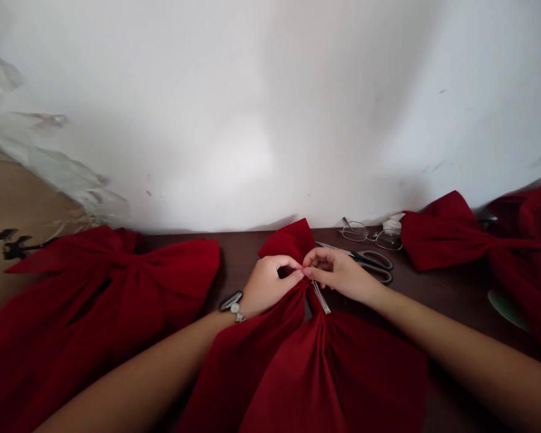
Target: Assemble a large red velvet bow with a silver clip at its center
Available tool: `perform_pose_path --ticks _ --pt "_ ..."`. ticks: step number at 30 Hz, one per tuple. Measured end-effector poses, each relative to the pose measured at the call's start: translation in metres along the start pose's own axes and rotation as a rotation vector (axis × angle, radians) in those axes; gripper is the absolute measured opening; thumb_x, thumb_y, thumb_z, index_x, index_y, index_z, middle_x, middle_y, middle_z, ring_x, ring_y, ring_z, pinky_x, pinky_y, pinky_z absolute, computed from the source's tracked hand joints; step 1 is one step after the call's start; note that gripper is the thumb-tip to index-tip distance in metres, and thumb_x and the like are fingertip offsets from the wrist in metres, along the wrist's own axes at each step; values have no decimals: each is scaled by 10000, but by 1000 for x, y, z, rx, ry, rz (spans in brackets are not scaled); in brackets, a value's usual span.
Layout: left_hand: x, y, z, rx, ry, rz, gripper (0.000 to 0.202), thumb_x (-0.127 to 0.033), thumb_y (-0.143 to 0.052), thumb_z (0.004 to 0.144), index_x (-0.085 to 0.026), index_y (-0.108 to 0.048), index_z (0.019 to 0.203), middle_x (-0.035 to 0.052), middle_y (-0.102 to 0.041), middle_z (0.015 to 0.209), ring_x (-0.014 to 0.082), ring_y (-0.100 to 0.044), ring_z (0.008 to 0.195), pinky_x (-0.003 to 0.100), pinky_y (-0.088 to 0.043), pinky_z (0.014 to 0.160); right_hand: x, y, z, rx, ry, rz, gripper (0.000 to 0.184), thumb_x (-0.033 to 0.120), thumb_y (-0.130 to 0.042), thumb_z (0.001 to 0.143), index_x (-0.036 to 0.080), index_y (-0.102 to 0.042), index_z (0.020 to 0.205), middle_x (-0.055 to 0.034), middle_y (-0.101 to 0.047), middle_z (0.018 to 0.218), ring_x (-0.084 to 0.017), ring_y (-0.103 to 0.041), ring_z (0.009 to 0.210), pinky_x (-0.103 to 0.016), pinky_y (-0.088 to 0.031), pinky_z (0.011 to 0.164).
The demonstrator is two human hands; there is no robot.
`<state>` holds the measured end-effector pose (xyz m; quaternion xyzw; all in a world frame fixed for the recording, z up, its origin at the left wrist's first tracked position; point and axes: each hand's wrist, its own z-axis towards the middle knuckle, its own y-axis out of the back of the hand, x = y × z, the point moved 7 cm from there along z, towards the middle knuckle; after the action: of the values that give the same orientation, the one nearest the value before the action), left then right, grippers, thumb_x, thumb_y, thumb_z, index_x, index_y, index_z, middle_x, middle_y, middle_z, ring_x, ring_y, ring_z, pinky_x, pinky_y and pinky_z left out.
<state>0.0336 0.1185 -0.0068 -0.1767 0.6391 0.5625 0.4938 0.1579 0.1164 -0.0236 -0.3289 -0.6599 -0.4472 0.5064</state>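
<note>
A large dark red fabric bow [329,373] lies in the middle of the view, with its upper loop [288,240] beyond my hands. My left hand [268,285] and my right hand [336,273] meet at its gathered centre, pinching the fabric between their fingertips. A narrow silver strip [321,296] runs down across the gather, its upper end hidden under my fingers. A silver wristwatch [233,305] sits on my left wrist. Just beyond my right hand lie silver-handled scissors [373,266].
Wire-rimmed eyeglasses [370,236] and a small white item [391,225] lie by the white wall [270,108]. Similar red bows rest left [94,288] and right [460,234] on the dark wooden table [238,258]. A green disc [507,310] lies at right.
</note>
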Motion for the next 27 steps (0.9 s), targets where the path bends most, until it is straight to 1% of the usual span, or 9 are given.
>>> perform_pose_path --ticks 2,5,9,12,15,19,21,24,27 --pt "1 1 0 -11 7 2 167 -279 -579 808 -161 -687 760 29 -723 806 154 -634 741 253 -466 726 1 1 0 -36 33 21 239 356 -694 709 149 -596 774 19 -563 640 -77 -473 532 -204 -381 480" --pt "2 1 0 -11 12 8 172 -290 -589 806 -163 -688 745 21 -718 780 147 -630 724 244 -461 712 1 4 -2 -101 90 25 249 394 -680 729 155 -609 723 5 -583 665 -100 -502 583 -238 -416 563" --pt "1 1 1 1 -7 -5 171 -288 -576 820 -165 -672 748 12 -704 781 139 -617 728 241 -457 729 2 5 -2 -108 130 -13 201 352 -626 785 158 -599 740 8 -568 674 -113 -502 624 -253 -411 632" --pt "0 3 2 5 -44 -21 161 -273 -551 840 -161 -639 765 13 -683 798 134 -601 742 243 -454 740 2 5 -2 -104 150 -36 170 321 -577 815 162 -575 754 13 -542 685 -113 -483 624 -250 -399 634" --pt "-4 5 2 7 -125 -11 135 -245 -538 849 -157 -603 769 33 -662 836 142 -591 789 264 -454 786 3 7 -2 -122 171 -61 193 336 -552 830 167 -551 738 14 -518 674 -117 -473 620 -251 -401 632" --pt "-14 12 0 -45 -262 54 98 -218 -520 865 -178 -569 790 72 -663 1041 181 -582 990 337 -416 937 11 10 -5 -178 230 -114 204 359 -543 851 176 -554 761 -11 -549 724 -139 -503 693 -265 -428 674" --pt "-20 14 -3 -54 -339 108 103 -204 -487 884 -192 -557 809 67 -659 1106 187 -562 1061 357 -401 972 13 9 -7 -173 227 -86 213 380 -547 853 180 -559 780 -13 -546 746 -134 -506 678 -257 -444 644" --pt "-26 17 -6 -76 -451 194 129 -184 -445 904 -201 -563 853 59 -679 1059 182 -547 1117 351 -411 981 11 3 -7 -116 184 47 243 422 -564 841 184 -546 793 -7 -536 773 -121 -526 664 -253 -482 636" --pt "-25 16 -7 -97 -499 290 165 -190 -409 918 -196 -572 890 64 -679 1018 174 -569 1099 360 -405 1016 7 -2 -6 -95 154 142 271 453 -583 826 187 -534 801 -11 -558 789 -133 -557 740 -281 -505 740"
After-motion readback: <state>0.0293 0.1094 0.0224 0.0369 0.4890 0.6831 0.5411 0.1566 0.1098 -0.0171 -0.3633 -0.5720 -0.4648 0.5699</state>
